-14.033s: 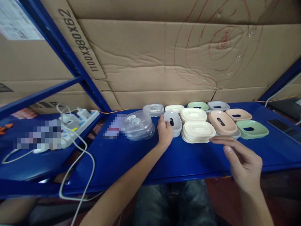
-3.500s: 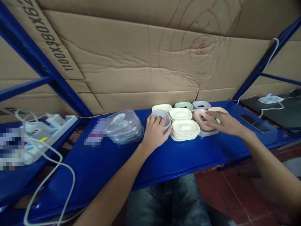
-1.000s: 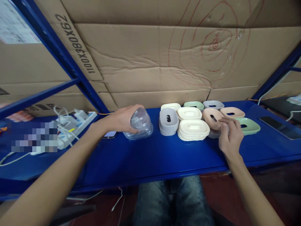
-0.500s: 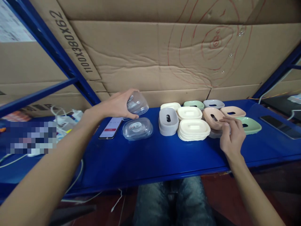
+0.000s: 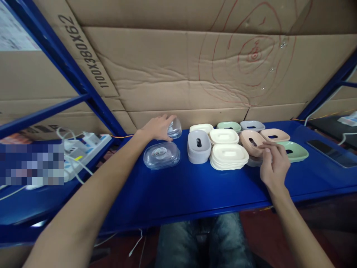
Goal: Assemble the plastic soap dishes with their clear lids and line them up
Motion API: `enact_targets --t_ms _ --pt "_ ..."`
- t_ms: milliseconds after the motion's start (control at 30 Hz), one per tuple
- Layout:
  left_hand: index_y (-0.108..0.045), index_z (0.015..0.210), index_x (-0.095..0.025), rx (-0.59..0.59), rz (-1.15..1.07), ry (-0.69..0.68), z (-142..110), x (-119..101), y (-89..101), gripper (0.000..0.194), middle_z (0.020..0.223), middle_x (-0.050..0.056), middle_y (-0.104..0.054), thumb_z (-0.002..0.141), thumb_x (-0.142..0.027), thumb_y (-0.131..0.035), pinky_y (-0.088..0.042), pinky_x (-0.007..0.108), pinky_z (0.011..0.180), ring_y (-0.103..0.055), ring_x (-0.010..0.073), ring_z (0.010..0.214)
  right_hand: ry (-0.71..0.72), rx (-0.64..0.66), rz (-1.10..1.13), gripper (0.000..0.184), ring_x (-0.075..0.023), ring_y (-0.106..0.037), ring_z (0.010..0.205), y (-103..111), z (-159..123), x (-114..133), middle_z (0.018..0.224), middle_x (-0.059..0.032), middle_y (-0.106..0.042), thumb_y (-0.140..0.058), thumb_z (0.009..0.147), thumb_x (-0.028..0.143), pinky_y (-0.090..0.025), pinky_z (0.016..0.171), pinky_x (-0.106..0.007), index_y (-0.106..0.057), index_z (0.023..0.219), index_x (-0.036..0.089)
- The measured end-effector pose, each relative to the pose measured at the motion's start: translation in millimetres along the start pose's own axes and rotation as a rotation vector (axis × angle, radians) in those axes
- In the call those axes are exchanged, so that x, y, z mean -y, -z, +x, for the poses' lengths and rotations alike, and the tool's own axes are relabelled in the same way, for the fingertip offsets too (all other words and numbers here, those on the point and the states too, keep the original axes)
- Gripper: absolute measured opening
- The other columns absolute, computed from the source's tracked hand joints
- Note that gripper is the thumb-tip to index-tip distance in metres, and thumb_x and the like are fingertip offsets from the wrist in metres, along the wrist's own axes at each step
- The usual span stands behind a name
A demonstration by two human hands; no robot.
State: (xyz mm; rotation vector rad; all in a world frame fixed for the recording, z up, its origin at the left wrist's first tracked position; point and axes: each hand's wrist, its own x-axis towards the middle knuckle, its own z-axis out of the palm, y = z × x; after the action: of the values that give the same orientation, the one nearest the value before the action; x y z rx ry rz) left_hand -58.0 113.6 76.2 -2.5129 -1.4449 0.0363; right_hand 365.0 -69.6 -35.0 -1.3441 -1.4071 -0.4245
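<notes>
My left hand [image 5: 160, 127] is wrapped round a clear plastic cover [image 5: 175, 128] at the back of the blue table. Just in front of it lies another clear cover [image 5: 161, 154] with a round label. My right hand [image 5: 275, 162] pinches the near right rim of a peach soap dish [image 5: 251, 140], which has a slot in its bottom. Beneath that dish shows a clear or greyish piece, partly hidden. Left of it stand stacks of cream oval pieces [image 5: 229, 155] and grey soap dishes [image 5: 198, 143].
Green [image 5: 297, 152], peach [image 5: 276, 134] and grey [image 5: 252, 125] dishes sit behind and beyond my right hand. A dark phone [image 5: 333, 152] lies at the right. At the left are a white power strip [image 5: 83, 154] and cables. A cardboard wall [image 5: 156, 67] closes off the back.
My left hand has lowered the clear cover and carried it slightly to the right. My left forearm now covers the lit phone's place. My right hand stays at the peach dish.
</notes>
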Motion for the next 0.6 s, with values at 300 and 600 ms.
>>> enact_targets --t_ms 300,600 --pt "-0.034 0.170 -0.020 0.138 -0.027 -0.095 31.5 7.2 -28.9 0.119 0.154 0.024 -0.060 0.071 -0.056 -0.090 -0.054 0.049 0.107 -0.065 0.0444 0.135 -0.010 -0.004 -0.011 0.038 -0.0339 -0.072 0.115 0.4 0.9 4.7 0.115 -0.0175 -0.076 -0.047 0.111 0.036 -0.056 0.107 -0.057 -0.079 0.100 0.018" --pt "-0.028 0.176 -0.026 0.146 -0.072 -0.104 32.6 10.1 -19.1 0.133 0.164 0.023 -0.055 0.065 -0.065 -0.091 -0.050 0.053 0.113 -0.059 0.0455 0.144 -0.012 0.000 -0.007 0.037 -0.0329 -0.072 0.115 0.4 0.2 3.5 0.114 -0.0166 -0.076 -0.047 0.111 0.035 -0.056 0.108 -0.056 -0.079 0.101 0.018"
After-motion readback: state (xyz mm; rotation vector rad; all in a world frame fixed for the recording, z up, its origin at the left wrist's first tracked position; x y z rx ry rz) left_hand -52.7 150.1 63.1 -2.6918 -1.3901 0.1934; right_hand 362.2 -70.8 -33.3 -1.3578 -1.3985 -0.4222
